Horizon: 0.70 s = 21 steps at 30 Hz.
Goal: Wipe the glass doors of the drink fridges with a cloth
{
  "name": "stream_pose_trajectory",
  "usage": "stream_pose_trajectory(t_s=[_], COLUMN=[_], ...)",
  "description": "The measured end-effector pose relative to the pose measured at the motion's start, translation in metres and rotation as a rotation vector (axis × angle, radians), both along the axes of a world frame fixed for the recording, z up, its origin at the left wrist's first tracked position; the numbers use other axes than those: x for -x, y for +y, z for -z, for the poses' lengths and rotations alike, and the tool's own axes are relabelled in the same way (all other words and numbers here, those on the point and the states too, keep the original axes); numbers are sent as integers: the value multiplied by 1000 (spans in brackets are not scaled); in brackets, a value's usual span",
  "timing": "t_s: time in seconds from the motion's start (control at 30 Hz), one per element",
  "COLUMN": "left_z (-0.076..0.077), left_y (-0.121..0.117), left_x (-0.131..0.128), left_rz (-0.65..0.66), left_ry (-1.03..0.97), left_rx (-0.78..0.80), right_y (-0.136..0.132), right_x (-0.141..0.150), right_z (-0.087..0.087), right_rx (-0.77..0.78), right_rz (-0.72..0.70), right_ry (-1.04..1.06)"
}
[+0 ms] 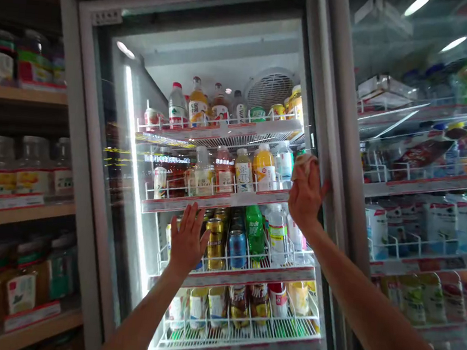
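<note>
A tall fridge's glass door (213, 37) fills the middle, with lit drink shelves behind it. At the right side of the glass, my right hand (307, 198) is closed on a crumpled pale cloth (305, 167), pressed against the door by the metal frame. My left hand (188, 239) lies flat on or just in front of the glass, fingers stretched upward and nothing in it. Behind that hand stand golden cans (216, 244) and a blue can (237, 249). A yellow juice bottle (264, 167) sits on the shelf near my right hand.
Wooden shelves (21, 216) with jars (24, 276) stand on the left. To the right, another glass-fronted cooler holds cartons and bottles (437, 223). The metal door frame (332, 118) runs upright between the two coolers. Lights reflect in the glass.
</note>
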<state>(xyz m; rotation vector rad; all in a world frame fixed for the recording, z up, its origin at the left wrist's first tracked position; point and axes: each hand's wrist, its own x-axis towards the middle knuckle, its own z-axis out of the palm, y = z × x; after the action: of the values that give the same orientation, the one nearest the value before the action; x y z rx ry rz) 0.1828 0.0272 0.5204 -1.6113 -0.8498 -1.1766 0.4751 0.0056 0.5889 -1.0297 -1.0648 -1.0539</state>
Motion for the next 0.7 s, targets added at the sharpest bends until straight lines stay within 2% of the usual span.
stream_pose_trajectory(t_s=[0.07,0.1,0.2,0.27,0.33,0.43,0.47,0.53,0.63,0.7], left_z=[0,0,1,3,5,3,1,-10,-33,-48], left_y=[2,3,7,9,10,6,3,-5,-18,-24], left_x=[2,2,1,3,6,9,7,-3,-34,-60], left_rz=[14,23,52,71,101,187,234,385,693,858], left_ry=[0,-3,-8,-5,6,-5,-33,-110,-205,-247], left_rx=[-3,-10,-36,-39,-29,8,21,46,100,174], right_y=[2,2,2,2,2,3,3,4,2,1], right_x=[7,18,63,78,73,57,58,71,103,114], right_z=[-10,-9,9,18,13,-11,-18,-22,-6,8], right_rx=[-24,-6,111,177,163,69,60,102,202,214], right_rz=[6,1,-28,-44,-34,-11,-12,-31,-90,-151], right_ry=[116,77,-322,-520,-436,-85,-39,-130,-391,-431])
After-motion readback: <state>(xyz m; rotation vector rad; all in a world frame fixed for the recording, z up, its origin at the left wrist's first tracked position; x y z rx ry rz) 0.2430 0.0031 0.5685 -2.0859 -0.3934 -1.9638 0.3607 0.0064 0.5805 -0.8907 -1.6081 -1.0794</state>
